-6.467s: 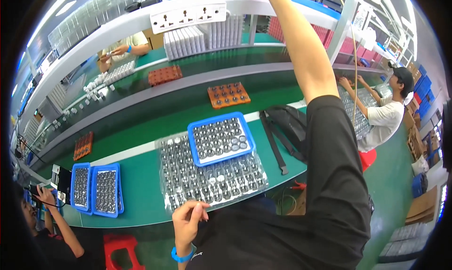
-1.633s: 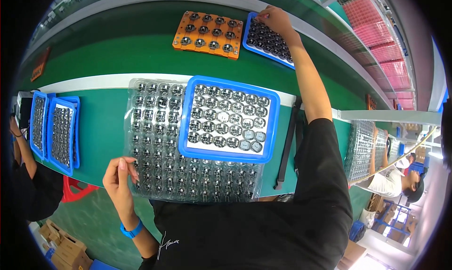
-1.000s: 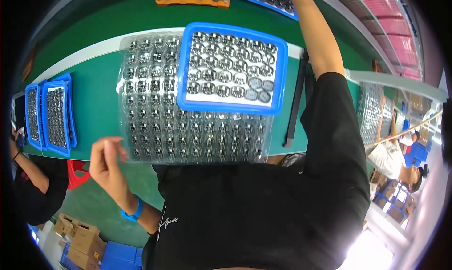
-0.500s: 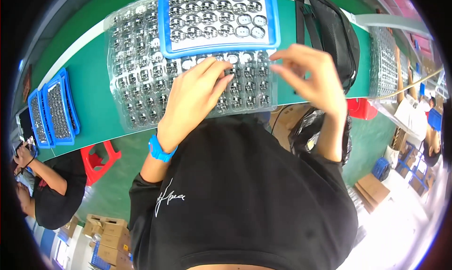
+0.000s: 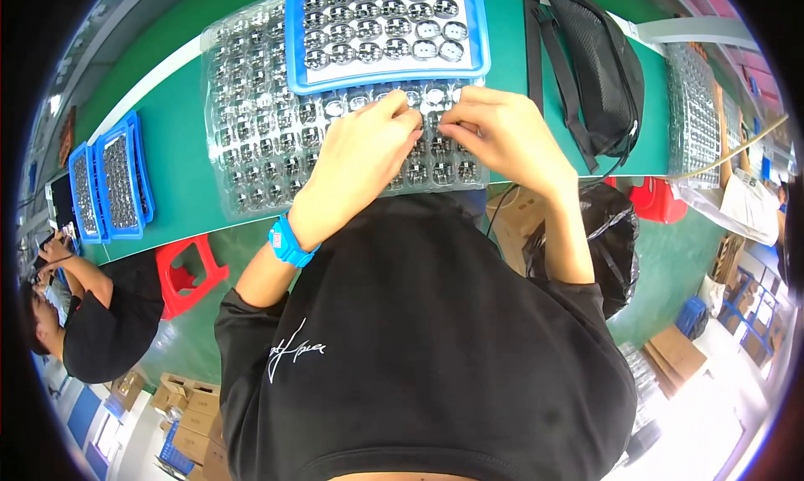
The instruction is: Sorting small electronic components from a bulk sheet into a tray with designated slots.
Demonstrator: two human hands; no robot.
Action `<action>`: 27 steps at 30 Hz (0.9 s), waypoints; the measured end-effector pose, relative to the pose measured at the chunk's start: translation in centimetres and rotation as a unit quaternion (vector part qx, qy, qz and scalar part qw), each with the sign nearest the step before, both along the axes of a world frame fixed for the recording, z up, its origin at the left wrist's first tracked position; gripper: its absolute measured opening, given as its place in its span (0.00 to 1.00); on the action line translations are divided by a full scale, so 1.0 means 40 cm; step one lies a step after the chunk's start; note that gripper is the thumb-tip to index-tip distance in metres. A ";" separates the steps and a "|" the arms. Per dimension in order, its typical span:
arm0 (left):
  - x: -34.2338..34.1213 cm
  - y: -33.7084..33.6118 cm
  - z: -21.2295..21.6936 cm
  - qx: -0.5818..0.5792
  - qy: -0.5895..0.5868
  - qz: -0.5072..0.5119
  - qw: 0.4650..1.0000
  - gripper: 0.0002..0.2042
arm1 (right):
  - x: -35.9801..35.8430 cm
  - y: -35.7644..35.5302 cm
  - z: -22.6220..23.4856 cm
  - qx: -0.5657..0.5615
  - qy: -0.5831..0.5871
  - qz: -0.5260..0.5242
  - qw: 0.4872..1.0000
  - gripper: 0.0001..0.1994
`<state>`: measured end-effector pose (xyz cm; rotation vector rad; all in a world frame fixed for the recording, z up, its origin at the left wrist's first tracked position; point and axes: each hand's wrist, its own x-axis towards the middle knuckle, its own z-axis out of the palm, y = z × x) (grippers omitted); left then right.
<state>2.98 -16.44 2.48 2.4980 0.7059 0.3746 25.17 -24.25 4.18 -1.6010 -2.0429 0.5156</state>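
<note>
Over the clear plastic blister tray of small round metal parts (image 5: pixel 335 137), our left hand (image 5: pixel 364 158) and right hand (image 5: pixel 502 137) pinch one part together at their fingertips; just beyond our grip, the blue-rimmed tray (image 5: pixel 385 24) looks nearly full, few pockets left.

We see a clear blister tray (image 5: pixel 251 137) of thin, glossy plastic, its pockets catching the light, filled with small round parts (image 5: pixel 243 158) that look like shiny metal. On it sits a blue tray (image 5: pixel 385 70) of smooth, opaque plastic with a dull sheen. The green tabletop (image 5: pixel 180 179) looks smooth and matt, with a white edge strip. The black bag (image 5: pixel 599 70) is soft cloth with a mesh panel and woven straps. On the left hand's (image 5: pixel 360 162) wrist, the blue watch (image 5: pixel 287 240) is rubbery plastic. The black shirt (image 5: pixel 419 347) is matt cloth; the red stool (image 5: pixel 188 267) is glossy plastic; the boxes (image 5: pixel 188 393) are plain cardboard.
</note>
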 end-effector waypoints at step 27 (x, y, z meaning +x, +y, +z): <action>0.120 0.237 0.048 0.087 -0.081 -0.034 0.992 0.07 | 0.127 0.161 0.055 0.082 0.072 -0.033 0.993 0.08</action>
